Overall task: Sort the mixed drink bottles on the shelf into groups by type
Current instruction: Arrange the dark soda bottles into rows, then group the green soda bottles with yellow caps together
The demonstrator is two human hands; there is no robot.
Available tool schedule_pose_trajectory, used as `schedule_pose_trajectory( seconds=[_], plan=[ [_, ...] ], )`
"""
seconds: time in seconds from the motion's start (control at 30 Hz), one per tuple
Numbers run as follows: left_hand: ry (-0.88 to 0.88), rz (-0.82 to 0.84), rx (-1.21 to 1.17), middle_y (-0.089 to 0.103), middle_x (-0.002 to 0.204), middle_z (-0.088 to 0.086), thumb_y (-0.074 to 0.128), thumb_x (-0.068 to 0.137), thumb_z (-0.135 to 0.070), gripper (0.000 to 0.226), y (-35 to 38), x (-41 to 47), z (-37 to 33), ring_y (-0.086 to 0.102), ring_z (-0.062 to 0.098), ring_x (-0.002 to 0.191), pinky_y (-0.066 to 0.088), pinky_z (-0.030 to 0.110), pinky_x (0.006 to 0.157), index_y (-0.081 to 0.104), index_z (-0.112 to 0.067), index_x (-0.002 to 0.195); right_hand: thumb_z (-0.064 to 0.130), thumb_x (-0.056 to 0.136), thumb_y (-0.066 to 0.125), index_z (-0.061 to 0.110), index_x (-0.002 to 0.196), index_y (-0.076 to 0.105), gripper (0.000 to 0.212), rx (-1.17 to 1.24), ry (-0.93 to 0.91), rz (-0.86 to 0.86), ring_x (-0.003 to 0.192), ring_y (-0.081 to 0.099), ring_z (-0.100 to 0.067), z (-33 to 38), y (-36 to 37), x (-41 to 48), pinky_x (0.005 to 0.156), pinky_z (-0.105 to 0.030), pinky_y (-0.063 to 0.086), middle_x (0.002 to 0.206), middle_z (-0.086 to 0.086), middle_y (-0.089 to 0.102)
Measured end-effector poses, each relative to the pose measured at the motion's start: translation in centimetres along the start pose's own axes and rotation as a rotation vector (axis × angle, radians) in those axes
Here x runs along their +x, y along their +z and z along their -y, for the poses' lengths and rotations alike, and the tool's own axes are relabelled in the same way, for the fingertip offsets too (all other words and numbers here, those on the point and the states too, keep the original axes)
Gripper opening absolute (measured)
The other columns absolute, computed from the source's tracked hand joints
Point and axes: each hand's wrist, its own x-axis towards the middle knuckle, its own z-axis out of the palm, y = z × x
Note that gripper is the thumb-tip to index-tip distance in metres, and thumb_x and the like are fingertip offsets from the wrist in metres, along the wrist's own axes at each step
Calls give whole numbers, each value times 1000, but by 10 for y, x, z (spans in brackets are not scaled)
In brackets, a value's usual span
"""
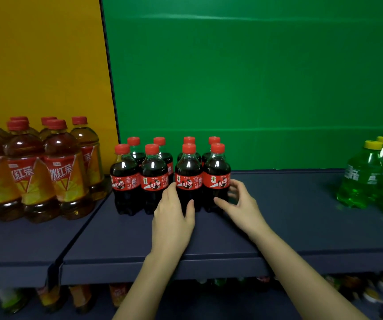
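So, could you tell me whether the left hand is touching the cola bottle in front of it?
Touching. The head view shows the left hand wrapped on the lower body of the front cola bottle, thumb and fingers lying against it with no gap.

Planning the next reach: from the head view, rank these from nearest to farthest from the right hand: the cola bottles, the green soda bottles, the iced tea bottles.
1. Cola bottles: centre of the shelf, with the right hand against the front right one.
2. Green soda bottles: far right end.
3. Iced tea bottles: far left, beyond the cola group.
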Motion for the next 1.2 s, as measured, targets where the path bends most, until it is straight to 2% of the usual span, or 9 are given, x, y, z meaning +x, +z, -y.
schedule_pose_trajectory(
  seconds=[0.13, 0.23, 0.3, 0.5, 0.73, 0.87, 0.93, 1.07, 1.2],
  plan=[
    [186, -155, 88, 58, 113, 0, 56, 90, -21, 32, -12, -4, 0, 58, 17, 105, 44, 26, 69, 50, -12, 120, 18, 85, 65, 23, 128, 47, 47, 1, 30, 74, 115, 48, -3, 4, -16, -7, 88, -17, 35, 118, 10, 54],
    [379, -120, 87, 59, 88, -6, 57, 89, -16, 9, -18, 0, -9, 56, 10, 73, 36, 19, 54, 57, -16, 98, 14, 87, 62, 21, 117, 58, 32, -136, -61, 76, 107, 56, -4, 6, -37, -21, 82, -5, 39, 113, 10, 61],
    [455, -21, 113, 59, 83, -9, 53, 92, -22, 5, -17, 2, -20, 52, 8, 67, 34, 22, 53, 57, -20, 92, 13, 87, 61, 19, 110, 63, 24, -256, -128, 26, 97, 58, 1, 8, -56, -31, 77, 2, 37, 105, 11, 64],
    [679, 176, 99, 60, 100, -12, 40, 95, -36, 21, 12, 2, -59, 56, 10, 94, 31, 24, 65, 56, -25, 104, 19, 88, 60, 24, 103, 65, 17, -445, -111, -141, 93, 59, 6, -1, -126, -69, 76, -2, 41, 97, 16, 66],
    [757, 384, -40, 54, 89, -19, 43, 94, -40, 18, 69, 0, -107, 49, 5, 79, 43, 27, 70, 55, -29, 100, 18, 89, 58, 28, 100, 63, 16, -583, -20, -291, 90, 57, 7, -20, -210, -106, 75, -5, 42, 96, 17, 64],
    [741, 422, -94, 54, 93, -20, 46, 92, -42, 20, 111, 1, -144, 51, 4, 78, 39, 25, 68, 54, -28, 105, 16, 88, 60, 28, 97, 63, 16, -611, 26, -377, 90, 61, -2, -44, -260, -114, 79, -22, 47, 93, 12, 67],
    [729, 463, -83, 55, 100, -19, 47, 92, -44, 27, 133, 2, -164, 52, 6, 79, 40, 26, 69, 50, -28, 112, 16, 87, 61, 27, 99, 63, 16, -648, 34, -392, 91, 61, -6, -59, -287, -112, 78, -20, 44, 94, 10, 66],
    [653, 527, -59, 51, 123, -10, 50, 89, -48, 46, 177, 12, -207, 54, 14, 92, 44, 32, 78, 39, -23, 126, 15, 85, 63, 27, 103, 57, 22, -644, 30, -415, 92, 61, -9, -84, -338, -96, 71, -5, 40, 100, 8, 64],
    [465, 515, -93, 42, 139, 2, 57, 82, -56, 73, 219, 23, -241, 52, 27, 112, 45, 40, 92, 28, -15, 135, 17, 86, 63, 21, 124, 49, 41, -549, 17, -366, 103, 57, -8, -102, -367, -73, 80, -16, 41, 117, 8, 56]
  ],
)
